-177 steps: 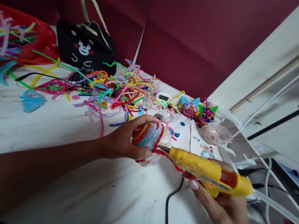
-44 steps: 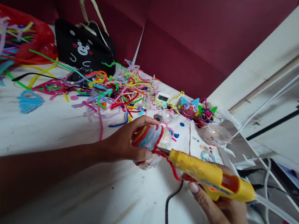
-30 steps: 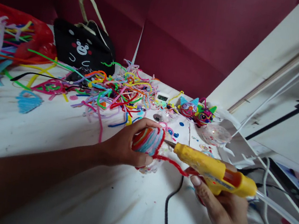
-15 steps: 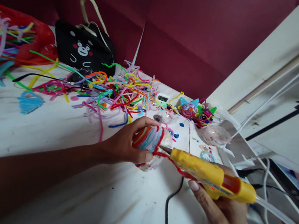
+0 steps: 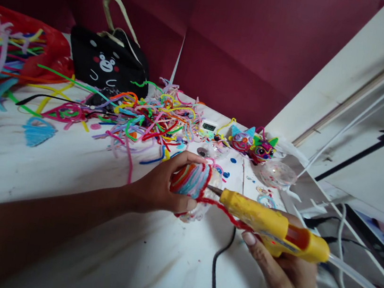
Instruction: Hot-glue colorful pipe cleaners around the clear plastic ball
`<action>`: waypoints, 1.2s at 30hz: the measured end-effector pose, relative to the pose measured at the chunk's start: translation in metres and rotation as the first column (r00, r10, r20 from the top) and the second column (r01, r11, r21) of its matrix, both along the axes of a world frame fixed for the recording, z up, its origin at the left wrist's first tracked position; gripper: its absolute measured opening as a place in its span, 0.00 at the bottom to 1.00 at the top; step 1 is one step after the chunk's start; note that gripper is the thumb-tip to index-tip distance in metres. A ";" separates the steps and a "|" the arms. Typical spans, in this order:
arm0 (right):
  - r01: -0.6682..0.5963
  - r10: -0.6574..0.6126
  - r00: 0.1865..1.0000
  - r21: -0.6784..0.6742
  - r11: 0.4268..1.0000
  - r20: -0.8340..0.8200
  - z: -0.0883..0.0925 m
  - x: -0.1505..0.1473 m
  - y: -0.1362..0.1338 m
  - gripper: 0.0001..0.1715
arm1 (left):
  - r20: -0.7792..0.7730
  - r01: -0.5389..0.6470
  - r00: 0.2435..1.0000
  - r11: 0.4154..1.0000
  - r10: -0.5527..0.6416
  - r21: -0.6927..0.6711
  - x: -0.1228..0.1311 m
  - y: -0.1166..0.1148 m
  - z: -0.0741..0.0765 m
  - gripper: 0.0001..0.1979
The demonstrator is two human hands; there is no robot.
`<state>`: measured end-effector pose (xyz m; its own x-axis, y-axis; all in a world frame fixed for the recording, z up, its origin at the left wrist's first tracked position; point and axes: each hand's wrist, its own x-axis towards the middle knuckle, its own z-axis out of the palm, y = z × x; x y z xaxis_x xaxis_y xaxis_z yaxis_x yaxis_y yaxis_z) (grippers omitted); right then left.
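Note:
My left hand (image 5: pixel 168 183) grips a clear plastic ball (image 5: pixel 216 178) from its left side. Bands of orange, blue, pink and red pipe cleaner (image 5: pixel 192 182) cover part of the ball. In my right hand (image 5: pixel 288 272) is a yellow hot glue gun (image 5: pixel 257 213), its metal nozzle pointing left at the edge of the red band. A loose red pipe cleaner (image 5: pixel 222 209) runs from the ball towards my right thumb, below the gun. A clear glue stick (image 5: pixel 359 272) sticks out of the gun's back end.
Behind my hands lies a heap of colourful pipe cleaners (image 5: pixel 167 116). A black bag (image 5: pixel 106 63) and a red bag (image 5: pixel 50 55) stand at the back left. Two decorated cat-eared balls (image 5: pixel 262 149) and a clear half shell (image 5: pixel 278 174) sit back right. A black cable (image 5: pixel 217 262) crosses the table.
The nozzle has shifted slightly up and right along the red band. The ball has turned a little in my left hand, and the loose red pipe cleaner hangs a bit differently.

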<state>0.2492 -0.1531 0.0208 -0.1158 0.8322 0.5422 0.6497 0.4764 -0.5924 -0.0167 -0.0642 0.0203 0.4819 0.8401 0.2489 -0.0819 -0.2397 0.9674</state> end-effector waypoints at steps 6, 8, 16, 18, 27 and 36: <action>-0.042 0.040 0.998 0.050 0.998 0.041 -0.003 0.004 -0.001 0.17 | 0.018 0.008 1.000 1.000 -0.008 0.011 0.000 0.003 -0.003 0.35; -0.055 0.053 0.998 0.052 0.997 0.038 -0.004 0.005 0.000 0.16 | 0.017 0.010 1.000 1.000 -0.011 0.013 0.000 0.003 -0.003 0.35; 0.058 -0.065 0.984 -0.046 0.997 -0.165 -0.005 -0.003 0.000 0.08 | 0.002 -0.009 1.000 1.000 0.009 0.022 0.000 -0.002 0.000 0.34; 0.066 -0.084 0.975 -0.092 0.994 -0.208 -0.004 -0.006 0.001 0.10 | -0.004 0.003 1.000 1.000 -0.002 0.031 0.000 -0.003 0.001 0.34; 0.003 0.000 0.997 0.042 0.999 -0.079 -0.005 0.004 -0.001 0.16 | 0.014 -0.007 1.000 1.000 0.007 -0.002 0.002 0.000 -0.001 0.35; 0.097 -0.107 0.966 -0.056 0.994 -0.234 -0.004 -0.008 0.001 0.09 | 0.012 0.013 1.000 0.999 -0.014 0.053 -0.001 -0.002 -0.001 0.34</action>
<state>0.2412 -0.1526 0.0171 0.0978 0.8566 0.5066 0.5329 0.3848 -0.7536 -0.0173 -0.0666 0.0190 0.4899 0.8190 0.2987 -0.0974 -0.2891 0.9523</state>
